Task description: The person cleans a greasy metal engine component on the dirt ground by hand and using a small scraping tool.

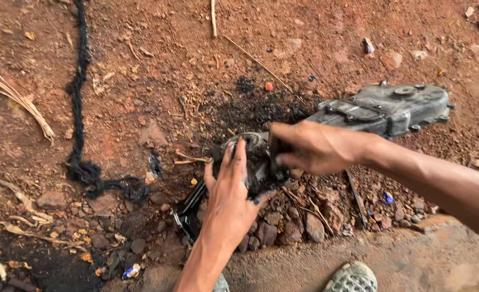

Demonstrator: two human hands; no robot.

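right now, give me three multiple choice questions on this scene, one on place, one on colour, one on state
1. Where does the black rope lie?
A. left of the hands
B. on the metal part
C. across the shoe

2. What colour is the ground?
A. green
B. reddish brown
C. white

3. How do the hands meet the greasy metal part?
A. both hover clear
B. only one touches
C. both grip its near end

Answers:
1 A, the rope runs down the dirt well left of the left hand.
2 B, the bare soil is reddish brown.
3 C, the left hand and the right hand both close on its dark end.
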